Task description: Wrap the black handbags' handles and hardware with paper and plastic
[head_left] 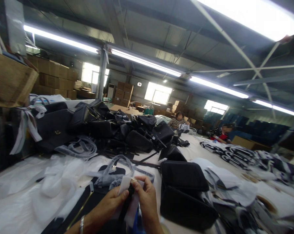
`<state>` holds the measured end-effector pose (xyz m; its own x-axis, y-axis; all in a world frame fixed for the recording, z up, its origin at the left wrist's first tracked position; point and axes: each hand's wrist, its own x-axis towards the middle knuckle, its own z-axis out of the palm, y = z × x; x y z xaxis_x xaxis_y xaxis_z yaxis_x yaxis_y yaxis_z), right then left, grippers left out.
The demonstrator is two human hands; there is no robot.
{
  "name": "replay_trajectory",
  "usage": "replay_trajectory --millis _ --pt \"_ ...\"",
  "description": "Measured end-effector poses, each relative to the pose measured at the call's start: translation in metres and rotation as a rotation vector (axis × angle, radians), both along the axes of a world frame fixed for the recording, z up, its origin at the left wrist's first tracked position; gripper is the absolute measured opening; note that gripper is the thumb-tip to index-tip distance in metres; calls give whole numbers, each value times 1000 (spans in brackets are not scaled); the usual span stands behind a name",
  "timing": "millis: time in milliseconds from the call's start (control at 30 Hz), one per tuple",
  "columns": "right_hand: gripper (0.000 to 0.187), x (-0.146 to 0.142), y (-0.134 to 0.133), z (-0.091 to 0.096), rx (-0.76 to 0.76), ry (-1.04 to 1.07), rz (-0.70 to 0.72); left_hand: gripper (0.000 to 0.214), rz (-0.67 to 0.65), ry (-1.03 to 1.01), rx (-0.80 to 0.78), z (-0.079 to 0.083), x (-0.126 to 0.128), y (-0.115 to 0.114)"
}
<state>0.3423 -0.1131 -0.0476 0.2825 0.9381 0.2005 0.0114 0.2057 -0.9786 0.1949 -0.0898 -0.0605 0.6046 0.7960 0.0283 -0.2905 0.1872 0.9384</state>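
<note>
At the lower middle, my left hand (114,199) pinches a black strap (124,208) together with a thin white wrapping sheet (124,184). Close beside it my right hand (146,195) has thumb and fingers closed at the strap's top end, where a small gold-coloured metal piece (133,180) shows. Part of the sheet hangs below, between both hands. Under and left of them lies a black bag with a gold zipper (84,203). Just beyond my hands are bag handles wrapped in translucent film (121,162). A black box-shaped bag (184,177) stands to the right.
A large heap of black bags (137,139) covers the table's far side. Crumpled white wrapping (59,182) lies at left, a paper roll (266,204) and sheets at right. Black-and-white patterned pieces (234,154) lie farther right. Two people (177,122) sit beyond the table.
</note>
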Motion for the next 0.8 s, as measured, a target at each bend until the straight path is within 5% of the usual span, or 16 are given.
replay_trajectory --millis 500,800 --pt "28 6 9 -8 -10 34 9 50 -25 59 30 0 0 2" --pt "30 0 7 2 -11 -58 -6 43 122 86 148 0 10 -3"
